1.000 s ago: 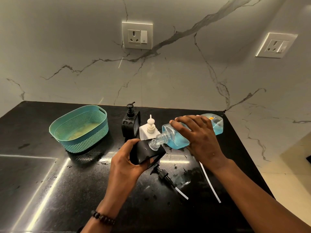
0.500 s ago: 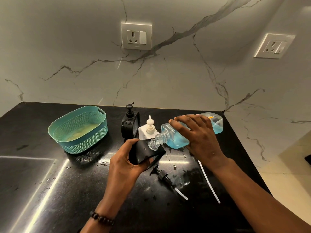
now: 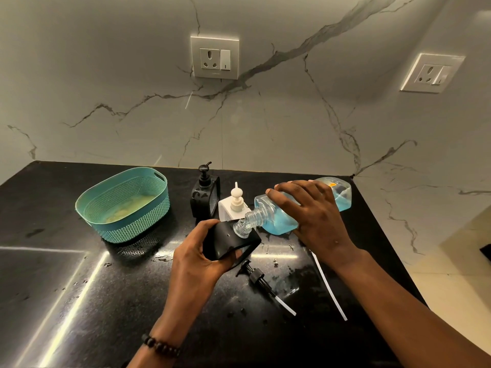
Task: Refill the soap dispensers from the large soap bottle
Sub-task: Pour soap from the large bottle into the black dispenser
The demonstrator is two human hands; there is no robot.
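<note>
Head view, nearest first: a beaded bracelet [image 3: 160, 347] is worn on the left wrist. A bit further out, a black pump [image 3: 259, 280] with its white tube is left lying on the wet counter [image 3: 79, 301], and a loose white tube [image 3: 328, 288] is laid just beside it to the right.

Next, a black dispenser [image 3: 228, 241] is held tipped by the left hand [image 3: 196, 258], fingers curled round its body, clear neck pointed up and right. The big bottle [image 3: 279, 216] is gripped from above by the right hand [image 3: 316, 219] and laid nearly flat, its threaded mouth brought right to the dispenser's neck. Blue soap is pooled in the bottle's lower side; whether any is actually running across can't be told, too small.

So the pouring step looks to be in hand, first dispenser of three by the look of it. For the next move, a bit more tilt is probably needed, with the two mouths kept lined up or it'll be spilled, then the pump screwed back on.

Behind, a second black dispenser [image 3: 204, 193] and a white dispenser [image 3: 233, 205] are stood side by side, pumps on. A teal basket [image 3: 125, 205] is parked off left, and two sockets are set in the marble wall [image 3: 265, 115].
</note>
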